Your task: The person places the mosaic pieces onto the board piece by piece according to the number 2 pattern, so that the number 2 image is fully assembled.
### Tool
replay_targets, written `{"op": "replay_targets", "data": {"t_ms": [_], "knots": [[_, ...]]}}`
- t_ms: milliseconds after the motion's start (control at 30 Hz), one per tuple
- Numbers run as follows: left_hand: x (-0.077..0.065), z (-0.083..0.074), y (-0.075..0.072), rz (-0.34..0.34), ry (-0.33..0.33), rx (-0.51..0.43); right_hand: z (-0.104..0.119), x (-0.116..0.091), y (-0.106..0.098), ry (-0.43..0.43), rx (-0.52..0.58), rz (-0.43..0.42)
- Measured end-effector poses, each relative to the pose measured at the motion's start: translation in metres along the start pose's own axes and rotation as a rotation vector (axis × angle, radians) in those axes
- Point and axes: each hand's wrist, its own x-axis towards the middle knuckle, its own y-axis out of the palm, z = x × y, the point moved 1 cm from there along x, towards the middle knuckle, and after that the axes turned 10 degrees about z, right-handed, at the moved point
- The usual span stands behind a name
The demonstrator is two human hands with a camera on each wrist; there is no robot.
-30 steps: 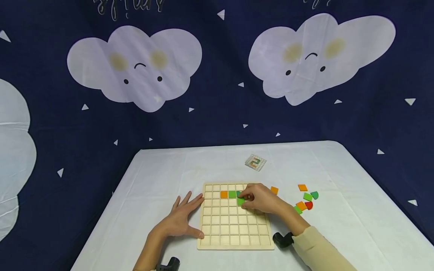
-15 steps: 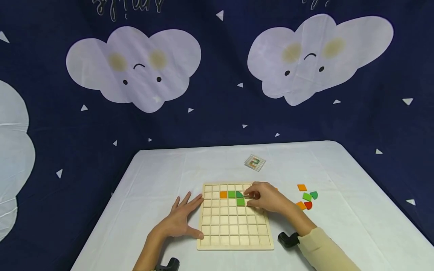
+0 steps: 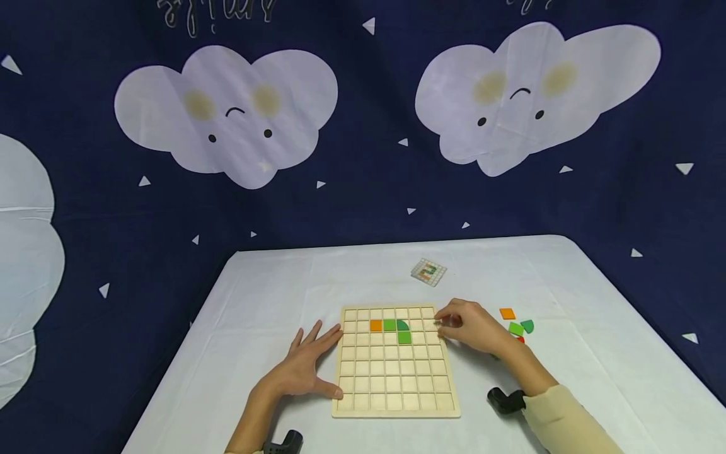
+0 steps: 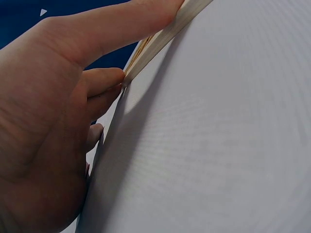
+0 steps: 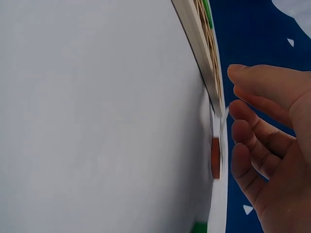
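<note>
A wooden grid board (image 3: 391, 384) lies flat on the table. In its second row from the far side are an orange square tile (image 3: 376, 325), a green square tile (image 3: 389, 325) and a dark green quarter-round tile (image 3: 403, 325). One more green square (image 3: 404, 338) sits just below the quarter-round. My left hand (image 3: 300, 369) has its fingers spread, with thumb and fingertips at the board's left edge. Beside the right edge hovers my right hand (image 3: 471, 326), loosely curled; the right wrist view shows nothing between its fingers. Below them an orange tile (image 5: 215, 158) lies on the table, hidden in the head view.
Right of the board are loose tiles: an orange one (image 3: 507, 314), a green one (image 3: 515, 329), a rounded dark green one (image 3: 528, 326) and a red one (image 3: 520, 340) partly behind my right wrist. Beyond the board lies a pattern card (image 3: 429, 272). A dark cloud-print cloth (image 3: 363, 208) hangs behind.
My right hand has let go of the dark green quarter-round tile in the grid and moved right, to the board's right edge. The left hand stays in place.
</note>
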Motion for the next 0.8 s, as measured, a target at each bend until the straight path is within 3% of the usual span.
{"op": "replay_targets", "data": {"t_ms": [267, 800], "knots": [[-0.001, 0.0, 0.0, -0.003, 0.0, -0.004, -0.016, -0.015, -0.014, 0.001, -0.01, -0.05], [-0.002, -0.001, -0.001, -0.006, -0.005, 0.0, -0.051, -0.057, -0.04, 0.185, -0.044, -0.107]]}}
